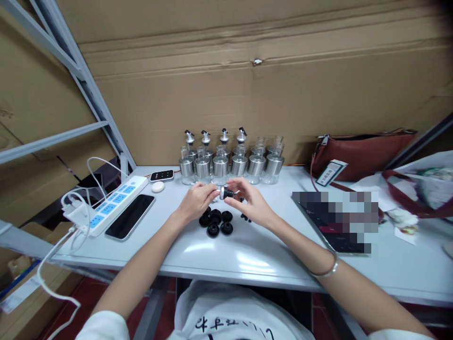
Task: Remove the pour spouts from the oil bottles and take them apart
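Observation:
Both my hands meet over the middle of the table around a bottle pour spout (223, 192), a metal piece with a black ribbed stopper, lying sideways. My left hand (198, 200) pinches its metal end between thumb and fingertips. From the other side, my right hand (253, 202) has thumb and fingers curled around the stopper end. Just below lie several round black caps (215, 218) in a cluster. Small black pieces (245, 216) sit partly hidden under my right hand. Behind stand glass bottles with metal bands (220, 166) in two rows; some back ones carry spouts.
On the left are a power strip (112, 205) with cables, a phone (130, 217), a small black device (162, 175) and a white round object (157, 187). To the right lie a tablet-like screen (318, 222), partly pixelated, and a brown bag (361, 153). Cardboard (212, 85) walls the back.

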{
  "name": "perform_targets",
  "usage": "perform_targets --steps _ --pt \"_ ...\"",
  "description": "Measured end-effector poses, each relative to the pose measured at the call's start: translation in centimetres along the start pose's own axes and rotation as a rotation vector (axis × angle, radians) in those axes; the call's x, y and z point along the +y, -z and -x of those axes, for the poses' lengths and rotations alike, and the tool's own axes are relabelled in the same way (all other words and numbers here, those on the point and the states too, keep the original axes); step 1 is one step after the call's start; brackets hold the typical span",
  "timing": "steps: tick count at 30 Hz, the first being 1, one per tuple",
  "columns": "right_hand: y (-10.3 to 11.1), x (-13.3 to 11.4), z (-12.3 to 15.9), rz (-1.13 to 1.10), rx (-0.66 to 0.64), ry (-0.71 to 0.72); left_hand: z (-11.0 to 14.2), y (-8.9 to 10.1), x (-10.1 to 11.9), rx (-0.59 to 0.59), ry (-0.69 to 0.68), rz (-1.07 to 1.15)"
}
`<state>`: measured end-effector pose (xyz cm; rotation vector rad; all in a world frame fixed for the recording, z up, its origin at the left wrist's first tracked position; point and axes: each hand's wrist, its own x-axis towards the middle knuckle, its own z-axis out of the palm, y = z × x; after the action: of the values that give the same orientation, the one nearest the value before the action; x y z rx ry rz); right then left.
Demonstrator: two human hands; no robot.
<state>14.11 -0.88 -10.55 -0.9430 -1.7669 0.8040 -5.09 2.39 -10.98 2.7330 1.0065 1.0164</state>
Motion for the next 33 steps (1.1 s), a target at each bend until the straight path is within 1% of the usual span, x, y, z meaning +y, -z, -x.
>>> perform_targets --steps 3,7,13,18,24,27,29,30,33 --pt "-0.2 0.0 -0.2 -0.153 -0.018 -0.103 -0.1 -0.1 0.1 0.010 -0.065 -0.049" --pt "-0.3 0.1 -0.5 -0.241 -0.091 -0.170 -0.1 -0.2 0.0 0.006 -0.088 -0.077" --pt "-0.5 0.3 -0.5 -0.281 -0.019 -0.182 -0.2 0.0 -0.2 -0.002 -0.046 -0.054" --pt "-0.5 0.5 -0.2 -0.177 -0.015 -0.094 -0.1 0.2 0.0 -0.004 0.001 0.002" --pt "0.3 0.5 0.0 0.183 -0.008 0.098 -0.1 0.1 -0.2 -0.024 0.051 0.049" --pt "0.5 0.5 0.1 0.255 -0.019 0.170 -0.1 0.1 -0.2 -0.037 0.026 0.007" --pt "0.5 0.5 0.1 0.204 -0.007 0.164 -0.1 0.1 -0.2 -0.007 -0.025 -0.039" --pt "0.4 0.4 0.0 0.144 -0.002 0.138 -0.2 0.1 -0.1 0.018 -0.063 -0.065" --pt "0.1 0.4 -0.3 -0.104 -0.013 0.000 -0.2 0.0 -0.2 0.076 -0.182 -0.150"
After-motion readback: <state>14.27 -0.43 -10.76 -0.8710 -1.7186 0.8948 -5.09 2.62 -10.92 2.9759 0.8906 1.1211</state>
